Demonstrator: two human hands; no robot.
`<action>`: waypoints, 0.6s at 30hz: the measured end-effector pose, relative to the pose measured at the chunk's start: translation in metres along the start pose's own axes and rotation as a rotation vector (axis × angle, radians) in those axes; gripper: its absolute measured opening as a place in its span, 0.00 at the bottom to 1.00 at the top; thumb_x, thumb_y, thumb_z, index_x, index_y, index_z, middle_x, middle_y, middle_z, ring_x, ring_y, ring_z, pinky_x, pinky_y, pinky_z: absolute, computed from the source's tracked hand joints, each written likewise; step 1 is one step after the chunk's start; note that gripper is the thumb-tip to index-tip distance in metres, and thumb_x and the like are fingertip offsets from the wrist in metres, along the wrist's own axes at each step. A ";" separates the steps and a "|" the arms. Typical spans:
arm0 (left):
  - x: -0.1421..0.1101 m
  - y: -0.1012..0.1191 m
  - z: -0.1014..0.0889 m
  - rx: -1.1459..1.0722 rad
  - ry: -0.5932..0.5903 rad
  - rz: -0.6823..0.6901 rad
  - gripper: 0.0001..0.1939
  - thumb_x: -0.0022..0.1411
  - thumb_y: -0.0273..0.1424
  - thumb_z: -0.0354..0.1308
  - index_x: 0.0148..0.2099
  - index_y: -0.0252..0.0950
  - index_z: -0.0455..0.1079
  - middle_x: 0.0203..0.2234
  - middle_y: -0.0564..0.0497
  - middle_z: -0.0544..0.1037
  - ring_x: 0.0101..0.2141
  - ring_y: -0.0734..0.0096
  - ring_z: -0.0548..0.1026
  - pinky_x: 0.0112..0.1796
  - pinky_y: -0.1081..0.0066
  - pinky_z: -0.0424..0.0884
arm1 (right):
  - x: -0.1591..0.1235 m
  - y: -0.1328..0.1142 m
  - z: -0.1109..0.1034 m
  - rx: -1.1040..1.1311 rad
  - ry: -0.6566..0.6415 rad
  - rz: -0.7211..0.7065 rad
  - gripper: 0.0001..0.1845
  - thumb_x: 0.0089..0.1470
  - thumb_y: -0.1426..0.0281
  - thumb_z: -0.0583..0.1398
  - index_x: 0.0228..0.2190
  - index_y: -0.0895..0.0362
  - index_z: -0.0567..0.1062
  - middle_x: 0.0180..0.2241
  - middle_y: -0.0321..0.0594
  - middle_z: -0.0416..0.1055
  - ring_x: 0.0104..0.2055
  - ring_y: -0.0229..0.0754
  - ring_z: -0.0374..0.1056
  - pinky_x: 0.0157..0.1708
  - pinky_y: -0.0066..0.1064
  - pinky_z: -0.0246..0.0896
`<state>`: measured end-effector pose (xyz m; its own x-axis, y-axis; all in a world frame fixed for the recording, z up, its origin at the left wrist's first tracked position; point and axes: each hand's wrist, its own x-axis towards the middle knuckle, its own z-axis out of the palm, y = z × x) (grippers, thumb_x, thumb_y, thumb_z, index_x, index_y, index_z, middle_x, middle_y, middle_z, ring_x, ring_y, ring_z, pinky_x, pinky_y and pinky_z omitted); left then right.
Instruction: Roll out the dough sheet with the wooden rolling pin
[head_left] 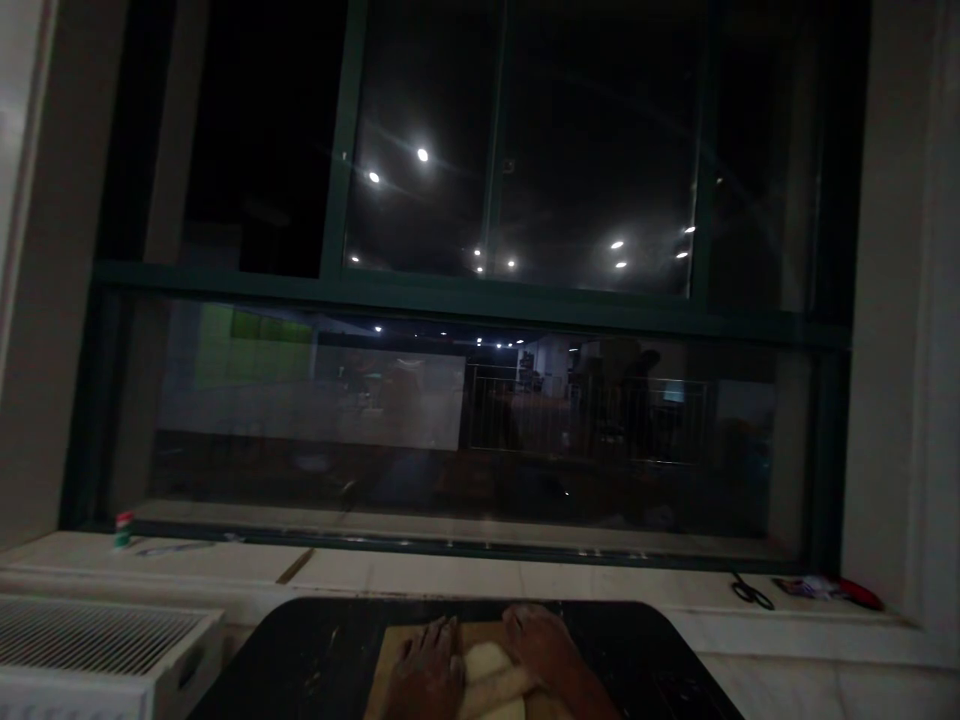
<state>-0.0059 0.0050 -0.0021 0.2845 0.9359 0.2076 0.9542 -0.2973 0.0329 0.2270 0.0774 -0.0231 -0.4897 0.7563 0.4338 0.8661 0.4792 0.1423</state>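
Pale and smooth, with a rounded top and a thick band across it, as far as the dimness shows, the dough-like piece (pixel 489 658) lies at bottom centre on a tan board (pixel 382 672). The left hand (pixel 427 668) and right hand (pixel 546 652) flank it, apart; their grip is unclear. At lower left stands a red-topped container (pixel 122 531), contents hidden.

The bottom edge cuts off my left hand (pixel 424 680) and my right hand (pixel 549 650), so I can't see either wrist; both are blurred, and they partly hide the pale pieces (pixel 487 660) between them, whose lower ends I also lose. The board (pixel 379 690) and black tabletop (pixel 277 670) run out of frame there. At lower left, the radiator (pixel 82 640) is cropped. At lower right, I can't identify the small packet (pixel 814 588) on the sill.
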 end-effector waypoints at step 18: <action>-0.047 0.023 0.003 -0.041 0.189 0.064 0.28 0.71 0.29 0.43 0.69 0.40 0.66 0.68 0.48 0.64 0.67 0.50 0.63 0.64 0.46 0.65 | -0.112 -0.025 -0.012 0.034 0.077 0.128 0.23 0.67 0.71 0.51 0.57 0.47 0.77 0.58 0.40 0.74 0.60 0.46 0.70 0.58 0.34 0.68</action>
<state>0.0029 -0.0455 -0.0141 0.3188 0.8637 0.3904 0.9290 -0.3665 0.0523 0.2617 -0.0250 -0.0643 -0.3655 0.7765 0.5134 0.9163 0.3970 0.0518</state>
